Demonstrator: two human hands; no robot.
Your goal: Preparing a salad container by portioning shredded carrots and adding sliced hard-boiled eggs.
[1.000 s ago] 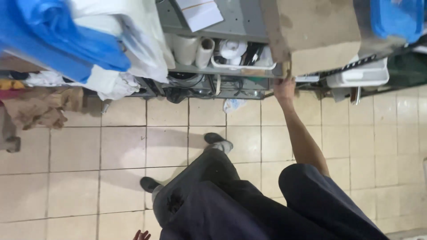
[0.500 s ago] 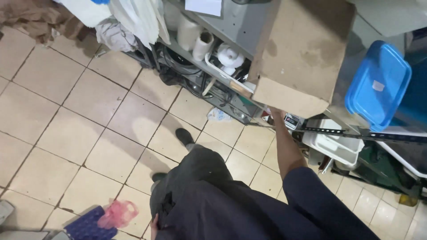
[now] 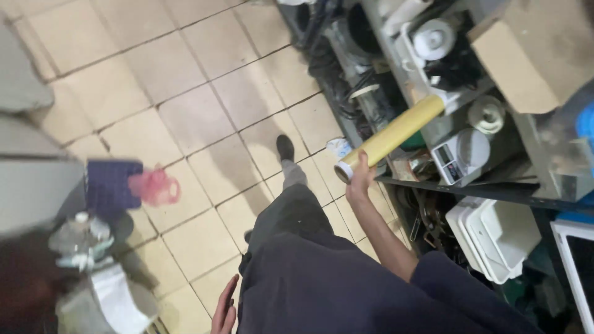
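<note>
At shelf edge: right hand (image 3: 360, 179) outstretched, gripping yellow roll (image 3: 396, 133); left hand (image 3: 224, 309) hangs, fingers loose.

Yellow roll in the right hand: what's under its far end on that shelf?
Beneath the yellow roll, gripped near its white end by the right hand, sits a small grey scale and a green patch. Whatever lies further back on the metal shelf is too dark and cluttered to tell.
</note>
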